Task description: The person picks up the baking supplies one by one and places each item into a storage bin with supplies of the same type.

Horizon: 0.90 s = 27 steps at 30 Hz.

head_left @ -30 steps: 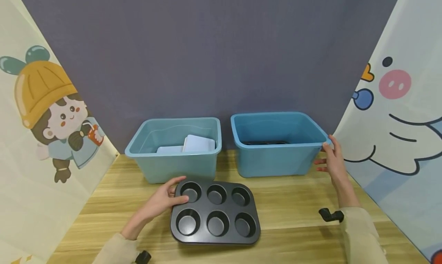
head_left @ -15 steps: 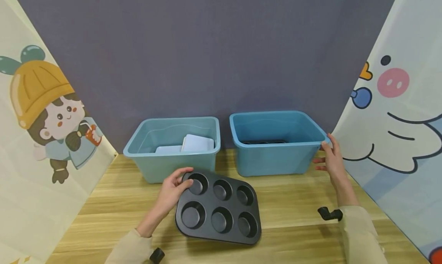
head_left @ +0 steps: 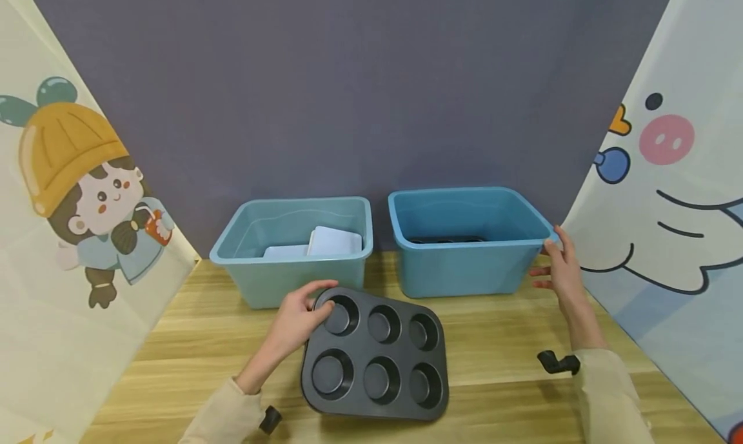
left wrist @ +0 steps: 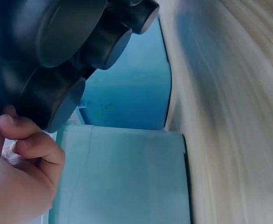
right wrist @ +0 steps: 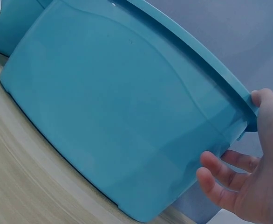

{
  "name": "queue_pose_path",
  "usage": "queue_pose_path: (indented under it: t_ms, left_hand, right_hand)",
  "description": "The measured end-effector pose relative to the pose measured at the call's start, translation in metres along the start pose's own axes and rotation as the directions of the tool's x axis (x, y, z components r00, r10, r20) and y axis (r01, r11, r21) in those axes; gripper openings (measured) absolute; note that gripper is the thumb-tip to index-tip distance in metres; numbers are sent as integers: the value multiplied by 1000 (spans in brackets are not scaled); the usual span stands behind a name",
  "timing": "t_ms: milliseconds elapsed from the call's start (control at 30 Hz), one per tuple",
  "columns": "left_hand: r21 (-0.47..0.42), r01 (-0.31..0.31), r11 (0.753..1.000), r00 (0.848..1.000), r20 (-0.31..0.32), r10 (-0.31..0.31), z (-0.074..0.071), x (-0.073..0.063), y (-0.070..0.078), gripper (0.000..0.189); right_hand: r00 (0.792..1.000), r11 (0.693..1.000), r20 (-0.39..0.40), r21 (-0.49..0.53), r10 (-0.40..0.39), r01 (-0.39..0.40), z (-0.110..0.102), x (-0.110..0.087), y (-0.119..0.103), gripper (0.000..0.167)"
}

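A black muffin tin (head_left: 374,353) is tilted above the table in front of the bins, its cups facing up toward me. Thumb and fingers of my left hand (head_left: 298,318) grip its upper left corner; the left wrist view shows the undersides of its cups (left wrist: 52,93). The blue bin (head_left: 464,270) stands at the back right. At that bin's front right corner, my right hand (head_left: 564,273) holds the rim between thumb and index finger. Its other fingers (right wrist: 215,186) are loosely bent beside the bin wall. Dark items (head_left: 447,239) in this bin are mostly hidden.
A paler teal bin (head_left: 296,279) stands at the back left with white box-like items (head_left: 333,242) inside. A narrow gap separates the two bins. Behind them rises a grey wall (head_left: 371,95); printed panels flank the wooden table (head_left: 499,347).
My left hand has moved forward and to the right with the muffin tin, whose left side has risen and tilted. The right hand stays at the blue bin's corner.
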<state>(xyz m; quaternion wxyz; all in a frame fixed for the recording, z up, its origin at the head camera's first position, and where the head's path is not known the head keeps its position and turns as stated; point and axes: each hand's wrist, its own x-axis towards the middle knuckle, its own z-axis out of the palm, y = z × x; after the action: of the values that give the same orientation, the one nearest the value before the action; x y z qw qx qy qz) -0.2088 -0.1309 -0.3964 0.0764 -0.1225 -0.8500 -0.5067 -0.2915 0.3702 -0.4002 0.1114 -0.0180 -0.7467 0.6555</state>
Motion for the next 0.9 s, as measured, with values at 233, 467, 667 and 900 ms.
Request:
queue_pose_path:
  t_ms: [233,467,667,900]
  left_hand:
    - [56,-321,945,946,-34,323,2,-2,2,34]
    - [17,-585,811,807,-78,585,5,-2,12,39]
    - [30,-717,696,687,-137,713,7,11,30,40]
    - [30,-743,669,645,-237,726,8,26,51,33]
  right_hand:
    - [1000,998,-4,-57,-15,15,-4,12,15,65]
    - [1000,996,-14,-83,-15,14,-5,12,15,65]
    - [1000,1000,-4,-15,5,-5,-2,2,-2,66]
    - [1000,998,-9,-53,19,-19,0,-8,-9,65]
